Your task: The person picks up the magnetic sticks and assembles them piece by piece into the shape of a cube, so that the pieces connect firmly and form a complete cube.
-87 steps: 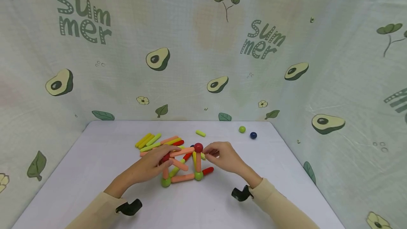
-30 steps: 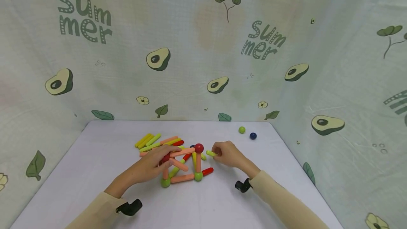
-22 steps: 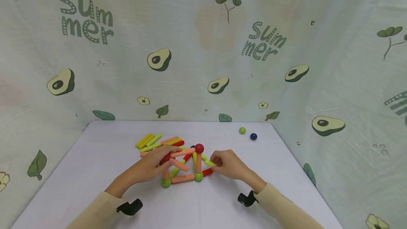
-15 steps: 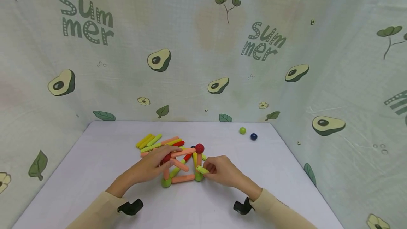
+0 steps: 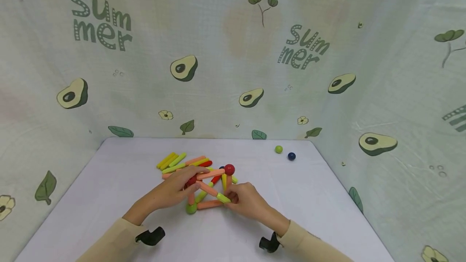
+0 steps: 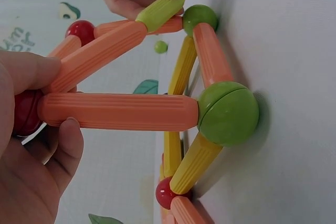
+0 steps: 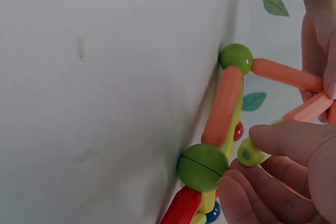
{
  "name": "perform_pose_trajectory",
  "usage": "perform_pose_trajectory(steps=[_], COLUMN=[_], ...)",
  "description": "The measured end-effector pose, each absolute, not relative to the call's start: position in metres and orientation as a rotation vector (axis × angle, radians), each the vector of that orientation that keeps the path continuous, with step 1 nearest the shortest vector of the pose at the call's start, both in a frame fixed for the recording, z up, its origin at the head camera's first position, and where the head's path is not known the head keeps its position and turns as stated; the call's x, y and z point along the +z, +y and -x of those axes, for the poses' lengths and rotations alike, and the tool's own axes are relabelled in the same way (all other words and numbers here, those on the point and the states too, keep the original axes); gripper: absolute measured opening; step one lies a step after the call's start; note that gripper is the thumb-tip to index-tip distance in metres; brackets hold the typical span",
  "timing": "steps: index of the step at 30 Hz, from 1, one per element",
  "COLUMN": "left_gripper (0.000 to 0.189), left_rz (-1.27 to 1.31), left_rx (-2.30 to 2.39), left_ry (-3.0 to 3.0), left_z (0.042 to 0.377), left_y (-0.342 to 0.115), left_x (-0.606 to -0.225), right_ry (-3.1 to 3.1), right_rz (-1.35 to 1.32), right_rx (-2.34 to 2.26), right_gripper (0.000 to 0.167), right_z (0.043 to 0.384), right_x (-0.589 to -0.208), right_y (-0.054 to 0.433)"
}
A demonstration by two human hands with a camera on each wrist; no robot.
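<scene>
A frame of building sticks and balls stands on the white table [image 5: 309, 221]. My left hand [image 5: 167, 191] holds its upper left corner, fingers around a red ball [image 6: 27, 113] and the orange sticks there. From that corner an orange stick [image 5: 206, 188] slants out towards the right. My right hand [image 5: 247, 201] pinches a short lime-green stick [image 6: 161, 13] between thumb and fingers. One end of it meets the slanted orange stick's tip; the other shows a round grey spot in the right wrist view, close to a green ball [image 7: 202, 167] low on the frame.
Behind the left hand lie several loose yellow, lime, orange and red sticks [image 5: 177, 160]. A lime ball [image 5: 278, 149] and a dark blue ball [image 5: 291, 156] sit at the back right. Another red ball [image 5: 229, 169] tops the frame's right upright.
My right hand has picked up the short lime-green stick from the back of the table and brought it forward and left to the slanted orange stick. The left hand has stayed in place.
</scene>
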State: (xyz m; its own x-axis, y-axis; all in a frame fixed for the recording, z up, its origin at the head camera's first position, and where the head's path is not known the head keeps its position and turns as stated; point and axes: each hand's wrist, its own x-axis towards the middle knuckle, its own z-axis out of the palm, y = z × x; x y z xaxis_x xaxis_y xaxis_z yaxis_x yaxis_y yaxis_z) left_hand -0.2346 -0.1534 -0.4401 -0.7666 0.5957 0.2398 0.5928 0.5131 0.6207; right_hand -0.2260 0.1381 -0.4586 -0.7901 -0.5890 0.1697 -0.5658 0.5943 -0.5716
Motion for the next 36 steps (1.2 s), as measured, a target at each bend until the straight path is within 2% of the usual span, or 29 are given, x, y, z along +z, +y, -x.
perform_pose_trajectory(steps=[17,26,36], left_gripper=[0.046,0.039,0.043], left_rz=[-1.097,-1.158,-1.194], left_rx=[1.118,1.119,1.096], left_ry=[2.76,2.798,2.799], left_z=[0.234,0.232,0.23], left_y=[-0.152,-0.151,-0.15], left_x=[-0.439,-0.44,-0.439], right_ry=[3.023,3.08,3.068], right_rz=[1.057,1.103,1.104], right_rx=[-0.644,-0.601,-0.665], right_gripper=[0.02,0.018,0.02], right_z=[0.224,0.226,0.229], right_x=[-0.464,-0.466,-0.469], right_y=[0.127,0.124,0.127])
